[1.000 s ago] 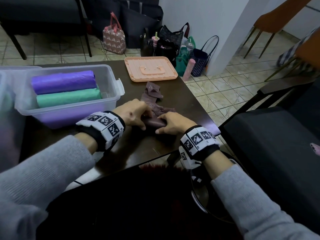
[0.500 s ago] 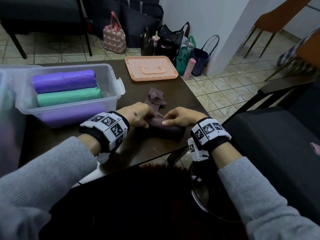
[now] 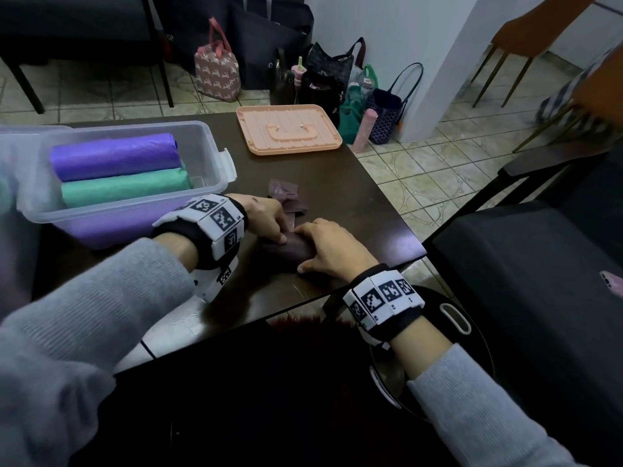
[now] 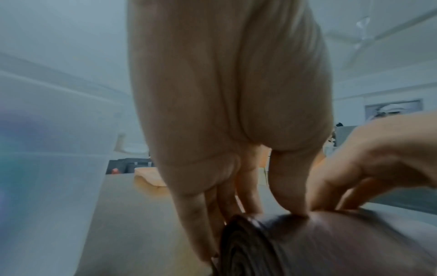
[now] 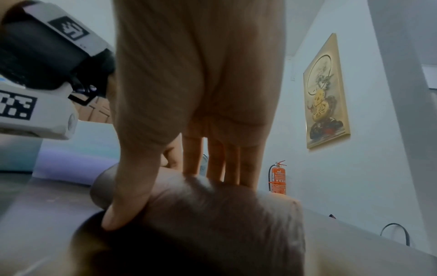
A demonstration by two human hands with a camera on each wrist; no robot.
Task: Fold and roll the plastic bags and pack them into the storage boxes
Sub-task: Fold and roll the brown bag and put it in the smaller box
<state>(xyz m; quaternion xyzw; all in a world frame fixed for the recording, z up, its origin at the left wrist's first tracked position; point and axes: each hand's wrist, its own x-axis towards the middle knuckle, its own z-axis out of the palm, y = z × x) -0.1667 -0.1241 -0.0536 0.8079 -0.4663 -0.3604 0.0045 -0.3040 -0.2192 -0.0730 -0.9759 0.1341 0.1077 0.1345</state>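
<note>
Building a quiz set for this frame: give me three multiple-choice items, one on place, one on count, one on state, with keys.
1. Where does the peach lid lie?
A. on the table's far side
B. in the box
C. on the floor
2. How many rolls lie in the clear storage box?
A. none
B. two
C. five
3. What state is the brown bag in?
A. spread flat
B. mostly rolled
C. packed away

Key: 1 A, it sits beyond the hands; 2 B, purple roll and green roll; 3 B, left hand and right hand press it, a tail loose.

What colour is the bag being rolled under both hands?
Dark maroon-brown bag, seen best in the head view; both wrist views blur it.
</note>
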